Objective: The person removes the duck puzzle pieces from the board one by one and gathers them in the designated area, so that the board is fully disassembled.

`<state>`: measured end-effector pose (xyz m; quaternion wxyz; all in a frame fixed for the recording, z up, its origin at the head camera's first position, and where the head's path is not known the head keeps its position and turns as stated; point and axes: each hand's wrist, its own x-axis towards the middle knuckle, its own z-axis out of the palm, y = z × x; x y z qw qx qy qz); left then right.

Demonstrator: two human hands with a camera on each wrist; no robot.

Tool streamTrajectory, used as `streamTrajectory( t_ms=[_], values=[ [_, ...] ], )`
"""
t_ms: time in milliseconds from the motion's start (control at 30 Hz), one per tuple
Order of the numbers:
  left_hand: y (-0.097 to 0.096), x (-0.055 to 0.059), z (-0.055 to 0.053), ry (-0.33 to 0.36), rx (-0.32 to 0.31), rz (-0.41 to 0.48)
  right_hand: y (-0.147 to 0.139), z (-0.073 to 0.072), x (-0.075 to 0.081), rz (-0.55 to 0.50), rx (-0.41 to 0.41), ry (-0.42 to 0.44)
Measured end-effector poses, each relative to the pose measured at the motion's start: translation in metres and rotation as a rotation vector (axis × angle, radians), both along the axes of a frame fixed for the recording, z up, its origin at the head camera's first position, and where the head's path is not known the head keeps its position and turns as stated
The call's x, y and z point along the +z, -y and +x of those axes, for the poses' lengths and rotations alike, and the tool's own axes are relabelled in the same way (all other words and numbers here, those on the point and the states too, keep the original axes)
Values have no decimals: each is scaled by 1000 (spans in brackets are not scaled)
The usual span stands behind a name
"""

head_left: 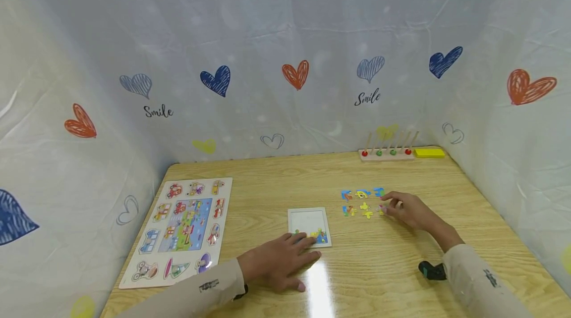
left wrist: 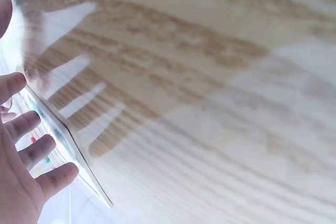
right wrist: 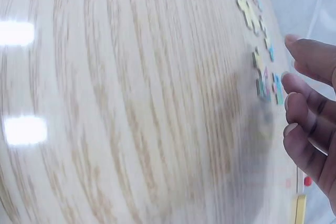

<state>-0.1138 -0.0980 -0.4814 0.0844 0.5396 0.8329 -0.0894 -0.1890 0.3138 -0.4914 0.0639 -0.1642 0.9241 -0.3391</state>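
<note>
A small white puzzle tray [head_left: 308,220] lies mid-table, with a few joined jigsaw pieces [head_left: 322,237] along its lower edge. My left hand [head_left: 283,262] rests at its lower left, fingers spread over that edge; the left wrist view shows them beside the tray's rim [left wrist: 84,156]. To the tray's right, several loose jigsaw pieces [head_left: 365,207] are laid in two rows. Over the right end of these rows hovers my right hand [head_left: 409,209], fingers loosely bent. In the right wrist view its thumb stands apart from the fingers, with nothing seen between them, close to the pieces [right wrist: 262,88].
A large vehicle peg puzzle board [head_left: 226,194] lies at the left. At the back right stand a wooden peg rack [head_left: 386,157] with red and green beads and a yellow block [head_left: 429,153]. Heart-printed curtains [head_left: 254,35] enclose the table's back and sides.
</note>
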Motion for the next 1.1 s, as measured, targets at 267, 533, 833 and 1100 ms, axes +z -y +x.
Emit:
streamTrajectory(
  t_ms=[267,533,833,1100],
  values=[
    [-2,-2,2,9,-14,34,22,-1,6,4,31,-17],
    [-8,-10,17,-34,-45,60,59,-2,5,-62,139,4],
    [-10,-8,20,-48,-13,12,100,-3,-1,-58,278,-7],
    [-11,-8,21,-18,6,-11,137,-2,1,-47,361,25]
  ],
)
